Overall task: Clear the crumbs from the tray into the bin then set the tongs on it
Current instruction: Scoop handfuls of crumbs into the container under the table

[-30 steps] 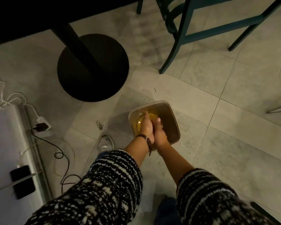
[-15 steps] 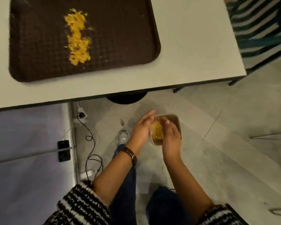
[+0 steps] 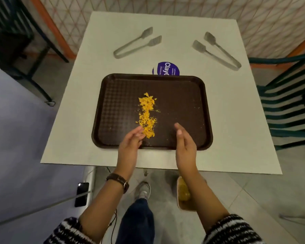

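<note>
A dark brown tray (image 3: 183, 95) lies on the white table (image 3: 236, 120). A strip of yellow crumbs (image 3: 147, 115) runs down its left half. My left hand (image 3: 130, 141) is open over the tray's near edge, fingertips touching the lower end of the crumbs. My right hand (image 3: 185, 143) is open and edge-on over the tray's near right part, holding nothing. Two metal tongs lie beyond the tray: one pair (image 3: 137, 43) at the left, another (image 3: 217, 51) at the right. The bin (image 3: 180, 205) stands on the floor under the table edge, with yellow crumbs inside, partly hidden by my right forearm.
A purple round label (image 3: 167, 68) peeks out behind the tray's far edge. A green slatted chair (image 3: 287, 106) stands right of the table. A dark chair (image 3: 11, 32) is at the far left. A grey surface with a phone (image 3: 81, 193) lies at my left.
My hands were pressed together over the bin on the floor, then parted and rose. Both now hover open over the tray, and the view has lifted from floor to tabletop.
</note>
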Motion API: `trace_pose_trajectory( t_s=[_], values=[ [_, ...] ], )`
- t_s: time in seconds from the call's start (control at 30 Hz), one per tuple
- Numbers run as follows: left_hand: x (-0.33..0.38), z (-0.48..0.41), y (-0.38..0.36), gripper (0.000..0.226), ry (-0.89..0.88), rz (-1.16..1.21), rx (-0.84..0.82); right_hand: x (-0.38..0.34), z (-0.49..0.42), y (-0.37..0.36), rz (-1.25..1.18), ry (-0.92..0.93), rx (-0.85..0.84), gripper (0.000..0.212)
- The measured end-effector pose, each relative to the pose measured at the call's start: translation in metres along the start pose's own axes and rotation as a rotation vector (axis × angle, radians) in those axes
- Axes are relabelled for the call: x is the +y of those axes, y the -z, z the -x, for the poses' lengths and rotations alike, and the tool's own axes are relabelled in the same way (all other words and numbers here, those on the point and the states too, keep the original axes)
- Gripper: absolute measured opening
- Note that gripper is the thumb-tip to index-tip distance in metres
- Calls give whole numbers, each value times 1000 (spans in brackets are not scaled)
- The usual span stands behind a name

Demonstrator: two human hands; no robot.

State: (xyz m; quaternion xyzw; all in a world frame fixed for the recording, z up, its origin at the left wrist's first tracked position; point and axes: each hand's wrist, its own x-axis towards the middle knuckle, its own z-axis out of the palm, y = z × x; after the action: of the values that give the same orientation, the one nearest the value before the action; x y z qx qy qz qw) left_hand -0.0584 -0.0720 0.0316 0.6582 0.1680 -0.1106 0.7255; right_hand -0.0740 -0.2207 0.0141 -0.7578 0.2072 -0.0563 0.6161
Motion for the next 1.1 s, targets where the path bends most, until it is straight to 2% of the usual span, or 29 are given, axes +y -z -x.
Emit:
trace_pose_trajectory(
  t_s=[0.2, 0.37, 0.57, 0.67, 0.77, 0.87, 0.97, 1.03, 1.1],
  values=[
    [-1, -66, 13, 34, -135, -164, 179, -6, -125, -45, 324, 133, -204, 40],
    [-10, -103, 31, 36, -178, -226, 175, 0, -195, -84, 500, 237, -350, 42],
    [-19, -111, 42, 43, -168, -218, 119, -2, -204, -108, 502, 380, -580, 45],
    [-22, -111, 42, 45, -158, -228, 136, -1, -185, -108, 492, 404, -747, 42],
    [-23, -110, 42, 43, -185, -248, 130, 7, -153, -102, 465, 412, -831, 40],
    [-21, -110, 41, 40, -195, -241, 123, 15, -121, -93, 374, 350, -840, 51],
    [-20, -109, 42, 40, -201, -225, 107, 7, -105, -85, 210, 189, -695, 58],
    [-17, -110, 43, 42, -214, -217, 99, 1, -103, -72, 229, 229, -579, 56],
    [-11, -113, 44, 42, -254, -227, 87, -1, -104, -49, 406, 356, -551, 61]
  ],
)
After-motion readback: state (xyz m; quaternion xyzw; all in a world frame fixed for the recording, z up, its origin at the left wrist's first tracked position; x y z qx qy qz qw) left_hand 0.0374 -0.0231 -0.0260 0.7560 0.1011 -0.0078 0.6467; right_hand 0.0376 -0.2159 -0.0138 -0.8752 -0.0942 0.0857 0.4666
